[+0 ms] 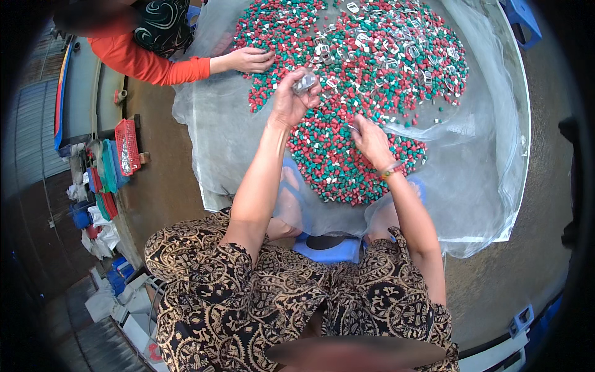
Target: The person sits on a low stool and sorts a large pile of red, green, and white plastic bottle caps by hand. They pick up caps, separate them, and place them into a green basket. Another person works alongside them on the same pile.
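Note:
A broad heap of small red, green and white pebble-like pieces [347, 155] lies on a sheer white mesh cloth over a table. Mixed among its far part are many silver metal buckles [427, 77]. Raised over the heap, my left hand [294, 102] has its fingers curled round several silver metal buckles [304, 82]. My right hand [373, 144], with a beaded bracelet at the wrist, is low over the heap to the right. Its thumb and fingers pinch together at a small shiny bit, too small to name.
At the far left, a co-worker's hand [251, 60] in an orange sleeve rests at the heap's edge. The mesh cloth [471, 180] spreads over the table and drapes toward my lap. A red basket [127, 147] stands off left, and a blue stool [524, 23] at the far right.

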`<state>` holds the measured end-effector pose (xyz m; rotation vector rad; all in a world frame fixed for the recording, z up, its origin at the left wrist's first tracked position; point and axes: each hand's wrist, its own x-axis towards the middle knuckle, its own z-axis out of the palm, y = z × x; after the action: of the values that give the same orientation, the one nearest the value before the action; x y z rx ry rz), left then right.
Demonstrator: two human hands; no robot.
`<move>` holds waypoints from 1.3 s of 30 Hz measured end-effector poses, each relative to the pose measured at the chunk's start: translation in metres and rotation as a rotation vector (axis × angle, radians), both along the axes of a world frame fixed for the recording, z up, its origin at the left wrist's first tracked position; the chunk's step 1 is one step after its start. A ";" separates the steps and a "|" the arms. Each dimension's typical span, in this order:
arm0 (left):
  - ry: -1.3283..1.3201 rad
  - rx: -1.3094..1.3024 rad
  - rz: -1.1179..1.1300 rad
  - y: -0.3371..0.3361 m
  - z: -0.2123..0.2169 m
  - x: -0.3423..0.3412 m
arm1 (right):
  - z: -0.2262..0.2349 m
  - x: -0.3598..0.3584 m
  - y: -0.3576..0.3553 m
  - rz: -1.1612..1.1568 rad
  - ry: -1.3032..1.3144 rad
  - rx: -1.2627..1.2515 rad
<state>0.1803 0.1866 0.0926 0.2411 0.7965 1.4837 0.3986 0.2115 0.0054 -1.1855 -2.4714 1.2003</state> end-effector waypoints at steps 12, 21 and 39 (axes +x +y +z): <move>2.020 -0.107 -0.416 0.042 -0.092 0.010 | 0.038 0.049 0.074 -0.535 0.598 -0.860; 1.856 -0.172 -0.056 0.047 -0.090 0.048 | -0.006 0.010 0.086 0.044 -0.323 0.418; 1.628 -0.495 -0.513 0.084 -0.075 0.012 | 0.064 0.073 0.065 -0.647 0.735 -0.832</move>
<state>0.1920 0.2702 0.0176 1.2245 2.1095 0.2965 0.4718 0.2768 0.0691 -1.2068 -0.9500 1.9887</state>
